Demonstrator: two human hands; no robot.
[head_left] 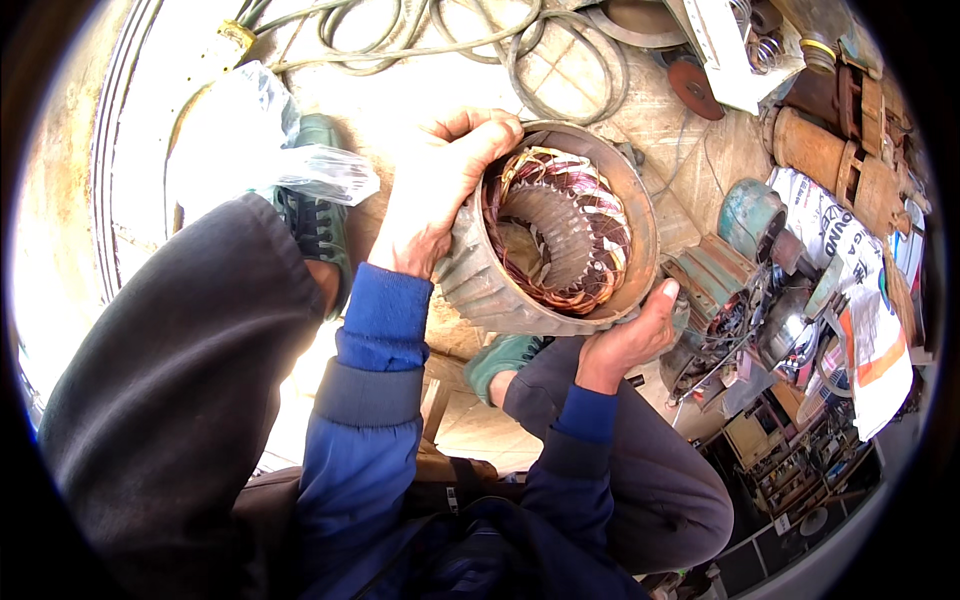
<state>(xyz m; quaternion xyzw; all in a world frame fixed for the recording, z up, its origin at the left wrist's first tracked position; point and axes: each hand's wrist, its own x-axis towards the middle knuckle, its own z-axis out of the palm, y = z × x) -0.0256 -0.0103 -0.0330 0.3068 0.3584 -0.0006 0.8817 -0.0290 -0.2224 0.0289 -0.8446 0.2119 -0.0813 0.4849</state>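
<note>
Between my hands is a motor stator [480, 285], a ribbed grey metal housing with a ring of reddish copper windings [610, 225] inside. It is tilted so its open end faces up toward me, and the floor shows through the bore. My left hand [440, 175] grips the upper left rim, thumb over the edge. At the lower right, my right hand [632, 340] holds the rim from below with its thumb up along the side; some of its fingers are hidden behind the housing.
Coiled cable [570, 60] lies on the tiled floor ahead. A clear plastic bag [325, 172] rests by my left shoe [312, 235]. To the right are a reddish disc [695, 90], a green motor part [750, 215], rusty housings [808, 142] and a white printed sack [870, 330].
</note>
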